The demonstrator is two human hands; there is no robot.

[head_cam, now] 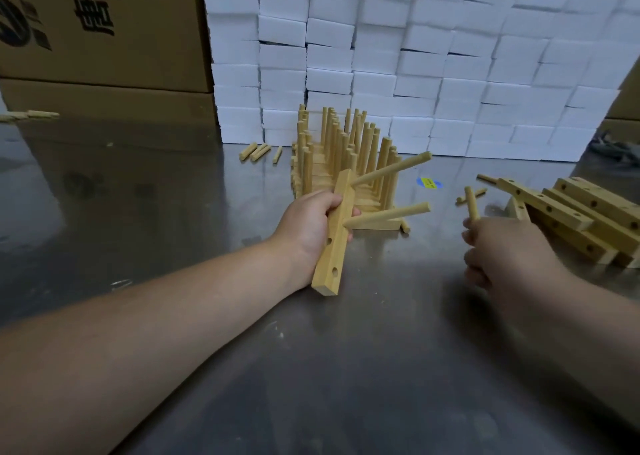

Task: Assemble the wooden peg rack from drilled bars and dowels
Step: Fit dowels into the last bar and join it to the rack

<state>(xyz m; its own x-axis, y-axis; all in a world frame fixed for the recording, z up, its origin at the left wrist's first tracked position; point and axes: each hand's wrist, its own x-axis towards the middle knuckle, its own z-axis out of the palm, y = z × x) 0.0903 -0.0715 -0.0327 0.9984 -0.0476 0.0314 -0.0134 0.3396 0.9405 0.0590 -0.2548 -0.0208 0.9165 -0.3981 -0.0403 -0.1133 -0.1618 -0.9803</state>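
My left hand (308, 227) grips a drilled wooden bar (333, 246), held on end and tilted, its lower end close to the metal table. Two dowels (388, 214) stick out of the bar to the right, and two empty holes show lower down. To the right, my right hand (498, 250) holds a single loose dowel (471, 205), which points up out of the fingers. The two hands are apart, with a gap of bare table between them.
A stack of finished peg racks (343, 163) stands behind the bar. Several drilled bars (571, 215) lie piled at the right. Loose dowels (258, 151) lie near a wall of white foam blocks (415, 56). Cardboard boxes (104, 39) stand at the back left.
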